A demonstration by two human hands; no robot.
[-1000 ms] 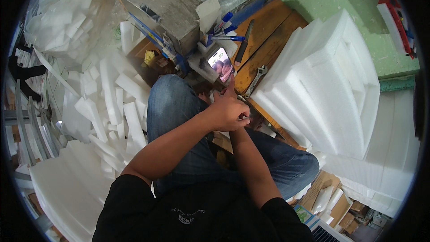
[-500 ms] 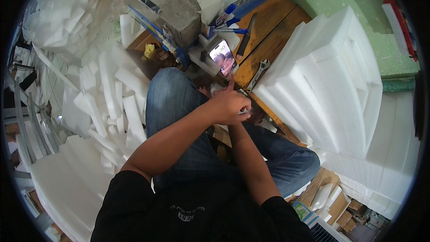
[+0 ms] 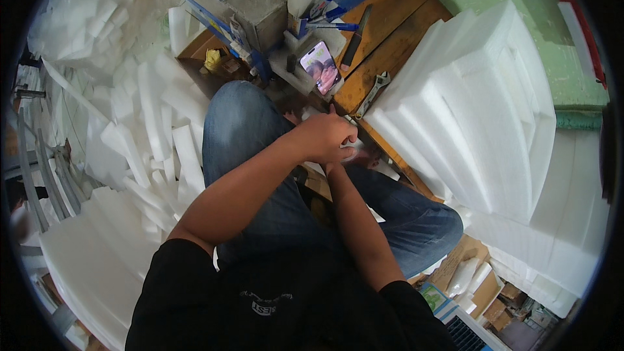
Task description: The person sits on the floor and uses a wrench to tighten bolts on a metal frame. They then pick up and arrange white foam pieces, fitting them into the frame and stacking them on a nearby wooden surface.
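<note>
My left hand [image 3: 328, 138] lies across the top of my right one, between my bent knees. Its fingers are curled in, and one fingertip sticks up toward the phone [image 3: 320, 68]. A small whitish bit shows beside the curled fingers; I cannot make out what it is. From the right my forearm [image 3: 354, 211] runs up under the left hand, so my right hand is mostly hidden and its fingers are not clear. The phone rests with its screen lit in a pale holder just beyond the hands, and neither hand plainly touches it.
An adjustable wrench [image 3: 372, 94] and a black-handled blade-like tool [image 3: 353, 51] lie on the wooden bench [image 3: 390, 19]. Blue markers [image 3: 328, 10] stand behind the phone. White foam blocks [image 3: 468, 104] rise on the right; foam strips [image 3: 153, 110] pile up left. A grey metal box [image 3: 244, 0] is ahead.
The view has shifted slightly. The raised finger shows shorter and sits a little lower against the phone. The phone's screen picture looks different, with its large pale figures no longer plain.
</note>
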